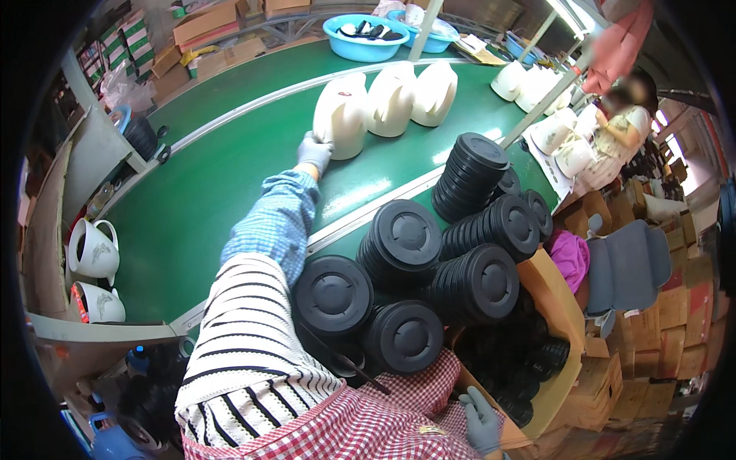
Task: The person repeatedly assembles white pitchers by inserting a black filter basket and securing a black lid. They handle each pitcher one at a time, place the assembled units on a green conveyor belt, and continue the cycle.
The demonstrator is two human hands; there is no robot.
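Note:
My left hand [314, 152], in a grey glove, reaches far out over the green belt. Its fingers are closed on the lower left edge of a white plastic kettle body [340, 115], the nearest of three in a row. Just beyond it on the belt are a second white kettle body [391, 100] and a third [435, 93]. My right hand [481, 422], gloved in grey too, hangs low by my checked apron, beside a cardboard box [553, 383]. It holds nothing visible, and its fingers are apart.
Stacks of round black plastic discs [406, 234] crowd the near side of the belt [230, 169]. More black parts fill the box. White kettles [93, 251] sit at the left end. Blue basins [366, 40] stand across the belt. A person [617, 138] works at the far right, behind a grey chair [629, 264].

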